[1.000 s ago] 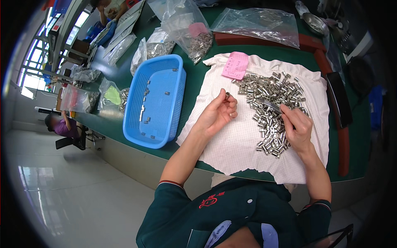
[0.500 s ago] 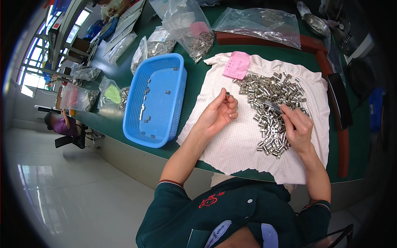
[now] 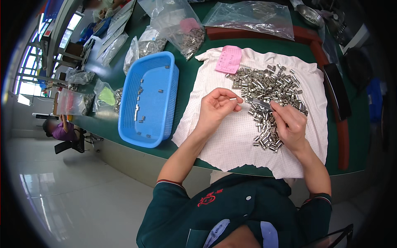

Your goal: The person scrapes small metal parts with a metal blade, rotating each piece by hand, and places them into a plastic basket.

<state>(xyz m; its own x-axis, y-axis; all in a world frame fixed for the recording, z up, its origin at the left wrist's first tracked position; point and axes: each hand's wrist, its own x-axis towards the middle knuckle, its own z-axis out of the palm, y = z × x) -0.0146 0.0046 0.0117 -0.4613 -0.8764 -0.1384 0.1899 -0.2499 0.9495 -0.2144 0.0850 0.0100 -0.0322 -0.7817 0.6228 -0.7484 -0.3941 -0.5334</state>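
Between the thumb and fingers of my left hand (image 3: 215, 108) is a small metal sleeve (image 3: 233, 98), held over the white dotted cloth (image 3: 225, 140). My right hand (image 3: 292, 126) is closed around a flat grey metal blade (image 3: 261, 103); its handle end is hidden in the fingers. The blade's tip points left toward the sleeve, a small gap apart from it. Beneath and beyond the blade spreads a heap of short shiny metal sleeves (image 3: 269, 84) on the cloth. A pink paper slip (image 3: 228, 59) lies at the heap's far left.
Left of the cloth stands a blue plastic basket (image 3: 168, 124) with several sleeves inside. Clear bags of parts (image 3: 192, 39) lie behind it on the green table (image 3: 190, 78). A brown-red padded edge (image 3: 342, 144) and a black bar (image 3: 337, 91) border the right. Another person (image 3: 64, 129) sits far left.
My left hand has turned over, fingers now curled above the sleeve. The blade has moved left, nearer to that sleeve. The whole view has shifted slightly.
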